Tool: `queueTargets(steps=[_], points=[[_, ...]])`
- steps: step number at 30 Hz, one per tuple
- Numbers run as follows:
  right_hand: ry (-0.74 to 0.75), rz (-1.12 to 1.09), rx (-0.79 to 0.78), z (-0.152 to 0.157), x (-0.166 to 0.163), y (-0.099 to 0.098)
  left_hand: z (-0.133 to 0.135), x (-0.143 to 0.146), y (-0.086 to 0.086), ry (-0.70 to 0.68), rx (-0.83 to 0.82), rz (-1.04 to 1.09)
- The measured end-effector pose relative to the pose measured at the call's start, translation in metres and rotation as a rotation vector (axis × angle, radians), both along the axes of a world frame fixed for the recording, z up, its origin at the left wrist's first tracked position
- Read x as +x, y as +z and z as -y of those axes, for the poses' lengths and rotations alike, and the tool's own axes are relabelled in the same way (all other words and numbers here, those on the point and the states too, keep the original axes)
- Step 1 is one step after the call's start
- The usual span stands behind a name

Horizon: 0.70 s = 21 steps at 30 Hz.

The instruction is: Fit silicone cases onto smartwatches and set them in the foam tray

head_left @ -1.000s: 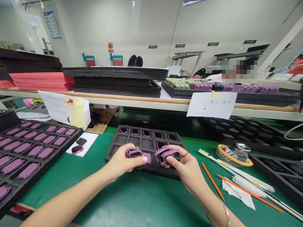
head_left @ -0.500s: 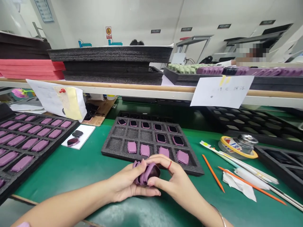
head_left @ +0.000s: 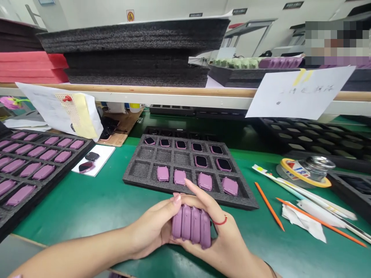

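A stack of four purple rubber cases (head_left: 190, 227) stands on edge above the green mat (head_left: 87, 208), just nearer than the black foam tray (head_left: 145, 157), clasped between the left hand (head_left: 152, 227) and right hand (head_left: 214, 241), whose curled fingers grip its ends, so a slackened grip could let the pieces slip and scatter.

Lit brightly and evenly from overhead, with no lamp in view. Shaded only softly beneath the left hand (head_left: 150, 227) and right hand (head_left: 232, 251). Touched by a faint pale sheen on the green mat (head_left: 87, 204). Bowed by wide-angle distortion toward the frame edges, most visibly along the shelf (head_left: 145, 96). Softened slightly in fine detail across the far background, and broken into a coarse pixelated blur at the upper right, in a mosaic patch (head_left: 336, 42).
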State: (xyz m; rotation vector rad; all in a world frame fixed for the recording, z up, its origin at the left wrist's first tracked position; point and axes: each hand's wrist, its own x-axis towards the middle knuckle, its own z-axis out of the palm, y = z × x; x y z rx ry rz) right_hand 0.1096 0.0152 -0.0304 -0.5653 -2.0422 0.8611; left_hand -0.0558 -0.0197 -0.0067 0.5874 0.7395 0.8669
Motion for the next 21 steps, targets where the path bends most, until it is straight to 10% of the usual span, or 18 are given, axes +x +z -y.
queueTargets(steps=[21], points=[[0.045,-0.113,-0.086,-0.0041,-0.0009,-0.0087,0.0061,0.0041,0.0032,0.003,0.243,-0.255]])
